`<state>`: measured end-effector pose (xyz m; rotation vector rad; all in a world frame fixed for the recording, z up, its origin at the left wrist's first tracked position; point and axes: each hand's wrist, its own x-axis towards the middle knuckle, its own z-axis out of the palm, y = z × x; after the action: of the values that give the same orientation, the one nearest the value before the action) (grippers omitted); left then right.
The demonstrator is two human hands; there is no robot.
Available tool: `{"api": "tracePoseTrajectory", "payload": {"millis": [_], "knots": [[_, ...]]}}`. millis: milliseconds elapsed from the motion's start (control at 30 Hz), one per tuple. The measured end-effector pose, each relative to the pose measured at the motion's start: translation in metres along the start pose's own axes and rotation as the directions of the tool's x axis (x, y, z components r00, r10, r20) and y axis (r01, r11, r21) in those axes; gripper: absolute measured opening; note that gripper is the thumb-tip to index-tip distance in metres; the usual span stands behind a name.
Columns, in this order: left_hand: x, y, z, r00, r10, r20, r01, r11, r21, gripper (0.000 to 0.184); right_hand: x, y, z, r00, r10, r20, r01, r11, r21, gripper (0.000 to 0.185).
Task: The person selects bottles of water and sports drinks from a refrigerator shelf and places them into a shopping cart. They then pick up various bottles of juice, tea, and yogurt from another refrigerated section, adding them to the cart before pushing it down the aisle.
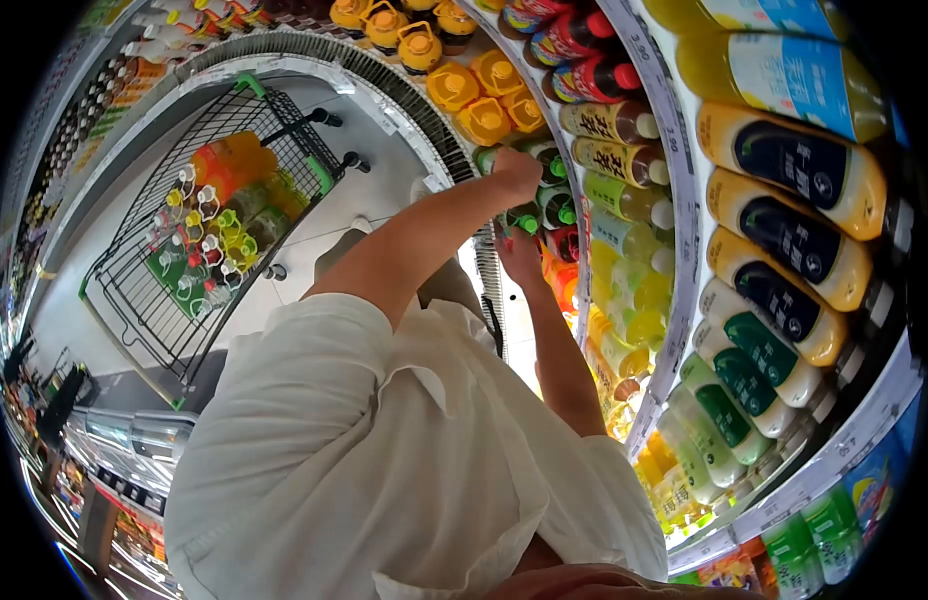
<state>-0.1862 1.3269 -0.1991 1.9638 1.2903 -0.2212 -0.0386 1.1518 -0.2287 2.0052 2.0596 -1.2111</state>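
Note:
My left hand (517, 176) reaches across to a shelf of dark bottles with green caps. Its fingers are curled closed, and what lies in them is hidden by the back of the hand. Just below it, my right hand (520, 256) is wrapped around a green-capped bottle (524, 221) at the shelf's front edge. Beside the hands stand more bottles with green caps (558, 207). Bottles with red labels (562, 243) sit right by the right hand.
A wire shopping cart (134, 290) with green corners stands at the left, holding several drink bottles (219, 215). Large yellow-orange jugs (474, 90) fill the shelf above the hands. Tiers of juice bottles (794, 240) rise at the right behind price rails (674, 180).

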Motion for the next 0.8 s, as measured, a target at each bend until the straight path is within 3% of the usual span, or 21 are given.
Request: {"api": "tracePoseTrajectory", "payload": {"millis": [100,167,233,267,300,367,433,467,633,700,800], "knots": [[-0.026,-0.004,0.008,0.999,-0.013,0.044,0.012,1.0,0.019,0.027,0.001,-0.006,-0.009,0.996,0.057,0.062,-0.056,0.998,-0.016,0.033],[-0.048,-0.012,0.017,0.999,-0.032,0.034,0.033,0.999,-0.015,0.028,0.006,0.017,0.005,0.997,-0.072,0.007,0.072,0.997,-0.03,0.032],[-0.084,-0.015,0.008,0.999,0.048,-0.022,-0.05,0.995,-0.084,0.031,0.01,0.027,0.011,0.977,-0.198,-0.076,0.195,0.98,-0.042,0.034],[-0.103,-0.017,0.0,1.0,0.022,-0.016,-0.024,0.996,-0.089,0.031,0.013,0.03,0.013,0.998,-0.065,0.017,0.066,0.997,-0.048,0.033],[-0.122,-0.017,-0.017,0.998,0.024,-0.064,-0.034,0.987,-0.157,0.032,0.01,0.023,0.01,0.981,-0.181,-0.068,0.177,0.983,-0.049,0.034],[-0.172,-0.02,-0.065,0.994,0.005,-0.11,-0.028,0.977,-0.213,0.036,0.014,0.04,0.018,0.973,-0.223,-0.053,0.222,0.975,-0.028,0.035],[-0.236,-0.028,-0.122,0.994,-0.053,-0.097,0.016,0.938,-0.345,0.047,0.014,0.035,0.014,0.982,-0.186,-0.032,0.185,0.982,-0.022,0.036],[-0.264,-0.03,-0.14,0.994,-0.066,-0.09,0.031,0.939,-0.342,0.047,0.015,0.035,0.012,0.999,-0.012,0.053,0.014,0.999,-0.032,0.035],[-0.401,-0.053,-0.219,0.967,-0.147,-0.208,0.018,0.855,-0.518,0.053,0.014,0.024,0.01,1.0,-0.002,0.015,0.004,0.993,-0.115,0.04],[-0.444,-0.059,-0.231,0.875,-0.319,-0.363,0.015,0.768,-0.64,0.069,0.01,0.006,0.005,1.0,-0.025,-0.001,0.024,0.983,-0.18,0.04],[-0.48,-0.075,-0.228,0.781,-0.459,-0.423,0.045,0.717,-0.696,0.071,0.02,0.026,0.01,0.997,0.053,0.052,-0.045,0.99,-0.136,0.045]]}}
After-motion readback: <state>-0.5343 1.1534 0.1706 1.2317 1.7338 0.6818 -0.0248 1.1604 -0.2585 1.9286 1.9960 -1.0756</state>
